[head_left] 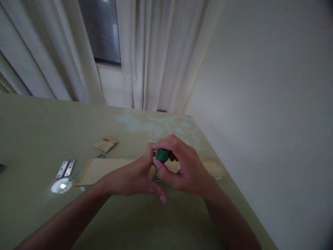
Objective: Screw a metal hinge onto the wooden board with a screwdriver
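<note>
My right hand (182,166) is closed around the green handle of a screwdriver (162,155), thumb and index finger at its top end. The handle points up toward me, and a bit of shaft shows below it. My left hand (135,175) is beside it, thumb stretched out and apart from the fingers, which are partly hidden near the handle. Beneath both hands lies a long pale wooden board (104,168). Between the hands a small metal piece (156,178) shows on the board, mostly covered, so its kind is unclear.
Left of the board lie a silver hinge (66,168), a shiny round dish (61,185) and a small screw (69,153). A small wooden piece (105,143) and more screws (103,155) are behind the board. The green table (39,132) meets a white wall (273,104) at right; curtains (161,52) hang behind.
</note>
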`<state>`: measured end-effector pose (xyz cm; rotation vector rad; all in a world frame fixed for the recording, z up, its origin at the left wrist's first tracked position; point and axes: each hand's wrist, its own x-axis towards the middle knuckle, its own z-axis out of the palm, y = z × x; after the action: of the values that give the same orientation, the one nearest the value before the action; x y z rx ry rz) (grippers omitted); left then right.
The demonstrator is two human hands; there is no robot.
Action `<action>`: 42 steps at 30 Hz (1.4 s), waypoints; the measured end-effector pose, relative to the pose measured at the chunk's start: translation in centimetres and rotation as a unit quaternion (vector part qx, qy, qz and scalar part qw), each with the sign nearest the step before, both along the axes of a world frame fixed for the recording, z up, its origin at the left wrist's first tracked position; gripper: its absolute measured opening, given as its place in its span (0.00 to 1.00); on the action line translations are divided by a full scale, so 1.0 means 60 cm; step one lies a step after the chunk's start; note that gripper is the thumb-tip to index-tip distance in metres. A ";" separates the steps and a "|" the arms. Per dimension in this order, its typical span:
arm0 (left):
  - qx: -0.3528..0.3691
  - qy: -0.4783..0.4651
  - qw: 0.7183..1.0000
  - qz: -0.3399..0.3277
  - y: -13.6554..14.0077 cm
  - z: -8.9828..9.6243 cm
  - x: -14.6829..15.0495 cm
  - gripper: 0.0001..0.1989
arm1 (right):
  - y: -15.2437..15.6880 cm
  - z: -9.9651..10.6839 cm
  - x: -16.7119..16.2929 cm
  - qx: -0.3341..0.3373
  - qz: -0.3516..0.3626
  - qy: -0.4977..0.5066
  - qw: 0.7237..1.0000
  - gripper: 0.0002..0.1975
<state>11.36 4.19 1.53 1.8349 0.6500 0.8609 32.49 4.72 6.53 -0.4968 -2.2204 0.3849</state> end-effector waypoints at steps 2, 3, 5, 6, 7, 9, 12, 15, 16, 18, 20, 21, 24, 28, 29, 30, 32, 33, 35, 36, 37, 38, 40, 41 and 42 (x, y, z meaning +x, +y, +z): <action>-0.017 0.035 0.998 -0.045 0.000 0.014 -0.017 0.39 | 0.000 0.001 0.001 0.000 -0.016 0.001 1.000 0.19; -0.017 0.051 0.997 -0.061 0.001 0.023 -0.028 0.32 | -0.001 0.002 0.002 -0.001 -0.023 -0.001 1.000 0.18; -0.001 0.072 0.994 -0.077 0.005 0.039 -0.046 0.23 | -0.001 0.005 0.002 -0.006 -0.030 -0.009 0.999 0.17; 0.012 0.075 0.994 -0.074 0.007 0.044 -0.051 0.20 | -0.001 0.006 0.002 -0.010 -0.028 -0.014 0.999 0.16; 0.024 0.074 0.995 -0.066 0.009 0.046 -0.052 0.18 | -0.001 0.007 0.002 -0.013 -0.026 -0.018 0.999 0.16; 0.036 0.059 0.997 -0.048 0.012 0.040 -0.044 0.15 | -0.001 0.008 0.001 -0.017 -0.016 -0.020 1.000 0.16; 0.013 0.019 1.000 0.016 0.013 0.020 -0.023 0.20 | 0.001 0.006 -0.001 -0.019 -0.001 -0.008 1.000 0.19; 0.000 0.038 0.998 0.058 0.009 0.011 -0.017 0.48 | 0.001 0.004 -0.001 -0.011 -0.016 -0.005 1.000 0.23; 0.001 0.055 0.998 0.042 0.007 0.012 -0.020 0.54 | 0.000 0.003 0.000 -0.009 -0.026 -0.005 1.000 0.24; -0.005 0.079 0.997 -0.012 0.004 0.020 -0.029 0.50 | -0.001 0.001 0.001 -0.008 -0.040 -0.006 0.999 0.26; -0.009 0.082 0.996 -0.043 0.003 0.027 -0.034 0.31 | -0.002 -0.001 0.001 -0.007 -0.045 -0.008 0.999 0.26; -0.007 0.080 0.996 -0.042 0.002 0.028 -0.034 0.25 | -0.002 -0.002 0.001 -0.005 -0.048 -0.009 0.999 0.26; -0.001 0.055 0.998 0.014 0.003 0.020 -0.017 0.22 | -0.001 -0.002 0.001 -0.001 -0.049 -0.011 0.999 0.27; 0.018 0.040 0.999 0.026 0.002 0.011 -0.002 0.53 | 0.001 -0.001 0.001 -0.009 -0.037 -0.009 0.999 0.28; 0.019 0.048 0.999 0.006 0.002 0.014 -0.006 0.58 | 0.001 -0.001 0.001 -0.012 -0.038 -0.010 0.999 0.29; 0.017 0.060 0.998 -0.016 0.002 0.019 -0.013 0.59 | 0.000 -0.001 0.001 -0.016 -0.039 -0.010 0.999 0.30; 0.004 0.081 0.996 -0.046 0.003 0.031 -0.033 0.47 | -0.002 -0.001 0.001 -0.026 -0.042 -0.007 0.999 0.32; -0.001 0.090 0.994 -0.055 0.004 0.037 -0.042 0.38 | -0.003 -0.001 0.001 -0.032 -0.041 -0.006 0.999 0.33; 0.003 0.089 0.994 -0.061 0.006 0.041 -0.049 0.24 | -0.006 0.000 0.000 -0.043 -0.033 -0.005 0.999 0.34; 0.009 0.078 0.996 -0.052 0.007 0.040 -0.046 0.21 | -0.007 0.000 -0.001 -0.044 -0.029 -0.007 0.999 0.33; 0.016 0.063 0.997 -0.035 0.006 0.036 -0.038 0.18 | -0.008 0.001 -0.002 -0.042 -0.027 -0.009 0.999 0.32; 0.026 0.046 0.999 -0.012 0.005 0.031 -0.027 0.17 | -0.008 0.001 -0.003 -0.036 -0.026 -0.012 0.999 0.31; 0.041 0.022 0.998 0.039 0.002 0.021 -0.003 0.22 | -0.008 0.001 -0.003 -0.023 -0.028 -0.018 0.999 0.28; 0.041 0.020 0.998 0.052 0.000 0.017 0.006 0.28 | -0.008 0.000 -0.003 -0.019 -0.029 -0.019 0.999 0.28; 0.035 0.021 0.998 0.055 -0.002 0.016 0.010 0.36 | -0.008 0.000 -0.002 -0.018 -0.030 -0.019 0.999 0.29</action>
<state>11.98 4.08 2.52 1.8990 0.7614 0.9285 32.35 4.26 6.52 -0.5925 -2.2323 0.3882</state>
